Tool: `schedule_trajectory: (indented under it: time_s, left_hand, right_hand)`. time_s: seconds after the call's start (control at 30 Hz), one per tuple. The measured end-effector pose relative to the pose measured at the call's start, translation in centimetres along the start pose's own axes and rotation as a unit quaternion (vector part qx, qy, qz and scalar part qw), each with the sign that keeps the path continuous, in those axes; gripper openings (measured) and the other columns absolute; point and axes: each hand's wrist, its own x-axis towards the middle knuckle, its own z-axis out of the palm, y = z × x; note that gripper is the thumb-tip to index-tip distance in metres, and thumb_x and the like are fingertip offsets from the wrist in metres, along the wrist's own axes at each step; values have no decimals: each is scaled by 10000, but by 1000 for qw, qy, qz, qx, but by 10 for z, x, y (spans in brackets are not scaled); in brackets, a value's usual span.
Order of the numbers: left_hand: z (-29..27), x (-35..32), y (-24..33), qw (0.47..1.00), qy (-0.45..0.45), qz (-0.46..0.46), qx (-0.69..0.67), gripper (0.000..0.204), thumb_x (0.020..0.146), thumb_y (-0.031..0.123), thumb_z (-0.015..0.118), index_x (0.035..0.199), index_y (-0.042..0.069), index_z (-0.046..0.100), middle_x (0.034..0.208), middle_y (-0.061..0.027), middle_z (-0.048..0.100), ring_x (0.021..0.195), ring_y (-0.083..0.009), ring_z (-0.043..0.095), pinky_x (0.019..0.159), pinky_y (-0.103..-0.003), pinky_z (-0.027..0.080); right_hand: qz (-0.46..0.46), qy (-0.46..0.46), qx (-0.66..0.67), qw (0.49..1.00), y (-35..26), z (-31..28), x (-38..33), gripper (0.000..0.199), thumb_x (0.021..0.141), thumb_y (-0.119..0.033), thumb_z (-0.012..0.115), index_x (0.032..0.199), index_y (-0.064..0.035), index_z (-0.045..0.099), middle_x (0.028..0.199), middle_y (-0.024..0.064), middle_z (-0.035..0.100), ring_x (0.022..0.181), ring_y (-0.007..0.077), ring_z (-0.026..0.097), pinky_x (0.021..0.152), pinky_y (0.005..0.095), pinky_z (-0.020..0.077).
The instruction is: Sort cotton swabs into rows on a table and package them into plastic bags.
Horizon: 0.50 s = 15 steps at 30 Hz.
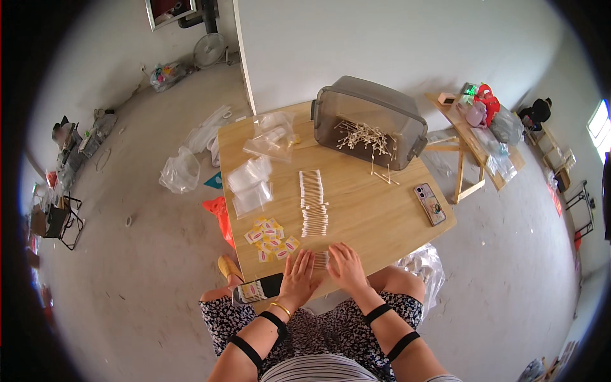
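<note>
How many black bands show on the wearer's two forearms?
4. The left forearm has one band near the gold bracelet and another nearer the elbow; the right forearm has two bands. None looks hidden.

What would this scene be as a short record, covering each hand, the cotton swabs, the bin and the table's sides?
Left hand: at the left of the near swabs
Right hand: at their right
Laid-out swabs: lined up side by side, beyond the hands
Bin: grey, tipped over, loose swabs inside
Table left: clear bags, yellow-and-white slips
Table right: phone
</note>
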Motion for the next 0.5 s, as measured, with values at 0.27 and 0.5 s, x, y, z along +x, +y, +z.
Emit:
schedule_trajectory:
  time_s: [0.27, 0.5]
  left_hand:
    - [-1, -1, -10, 997, 21, -69, 3, 893, 989, 644, 272, 1545, -49, 190, 1630, -190, 179, 1531, -314, 91, 1223, -548, 8]
    - [7, 4, 2, 998, 28, -60, -19, 952, 970, 668, 295, 1528, -95, 181, 1617, -251, 160, 1531, -348, 61, 1216, -566, -4]
  right_hand:
    - [7, -59, -83, 995, -22, 11, -15, 939, 908, -526, 578, 1542, 43, 181, 1607, 235, 201, 1516, 343, 155, 1236, 478, 125]
    - [-19, -74, -166, 983, -25, 29, -13, 920, 919, -507, 544, 1538, 61, 168, 1602, 277, 170, 1510, 401, 136, 1238, 481, 115]
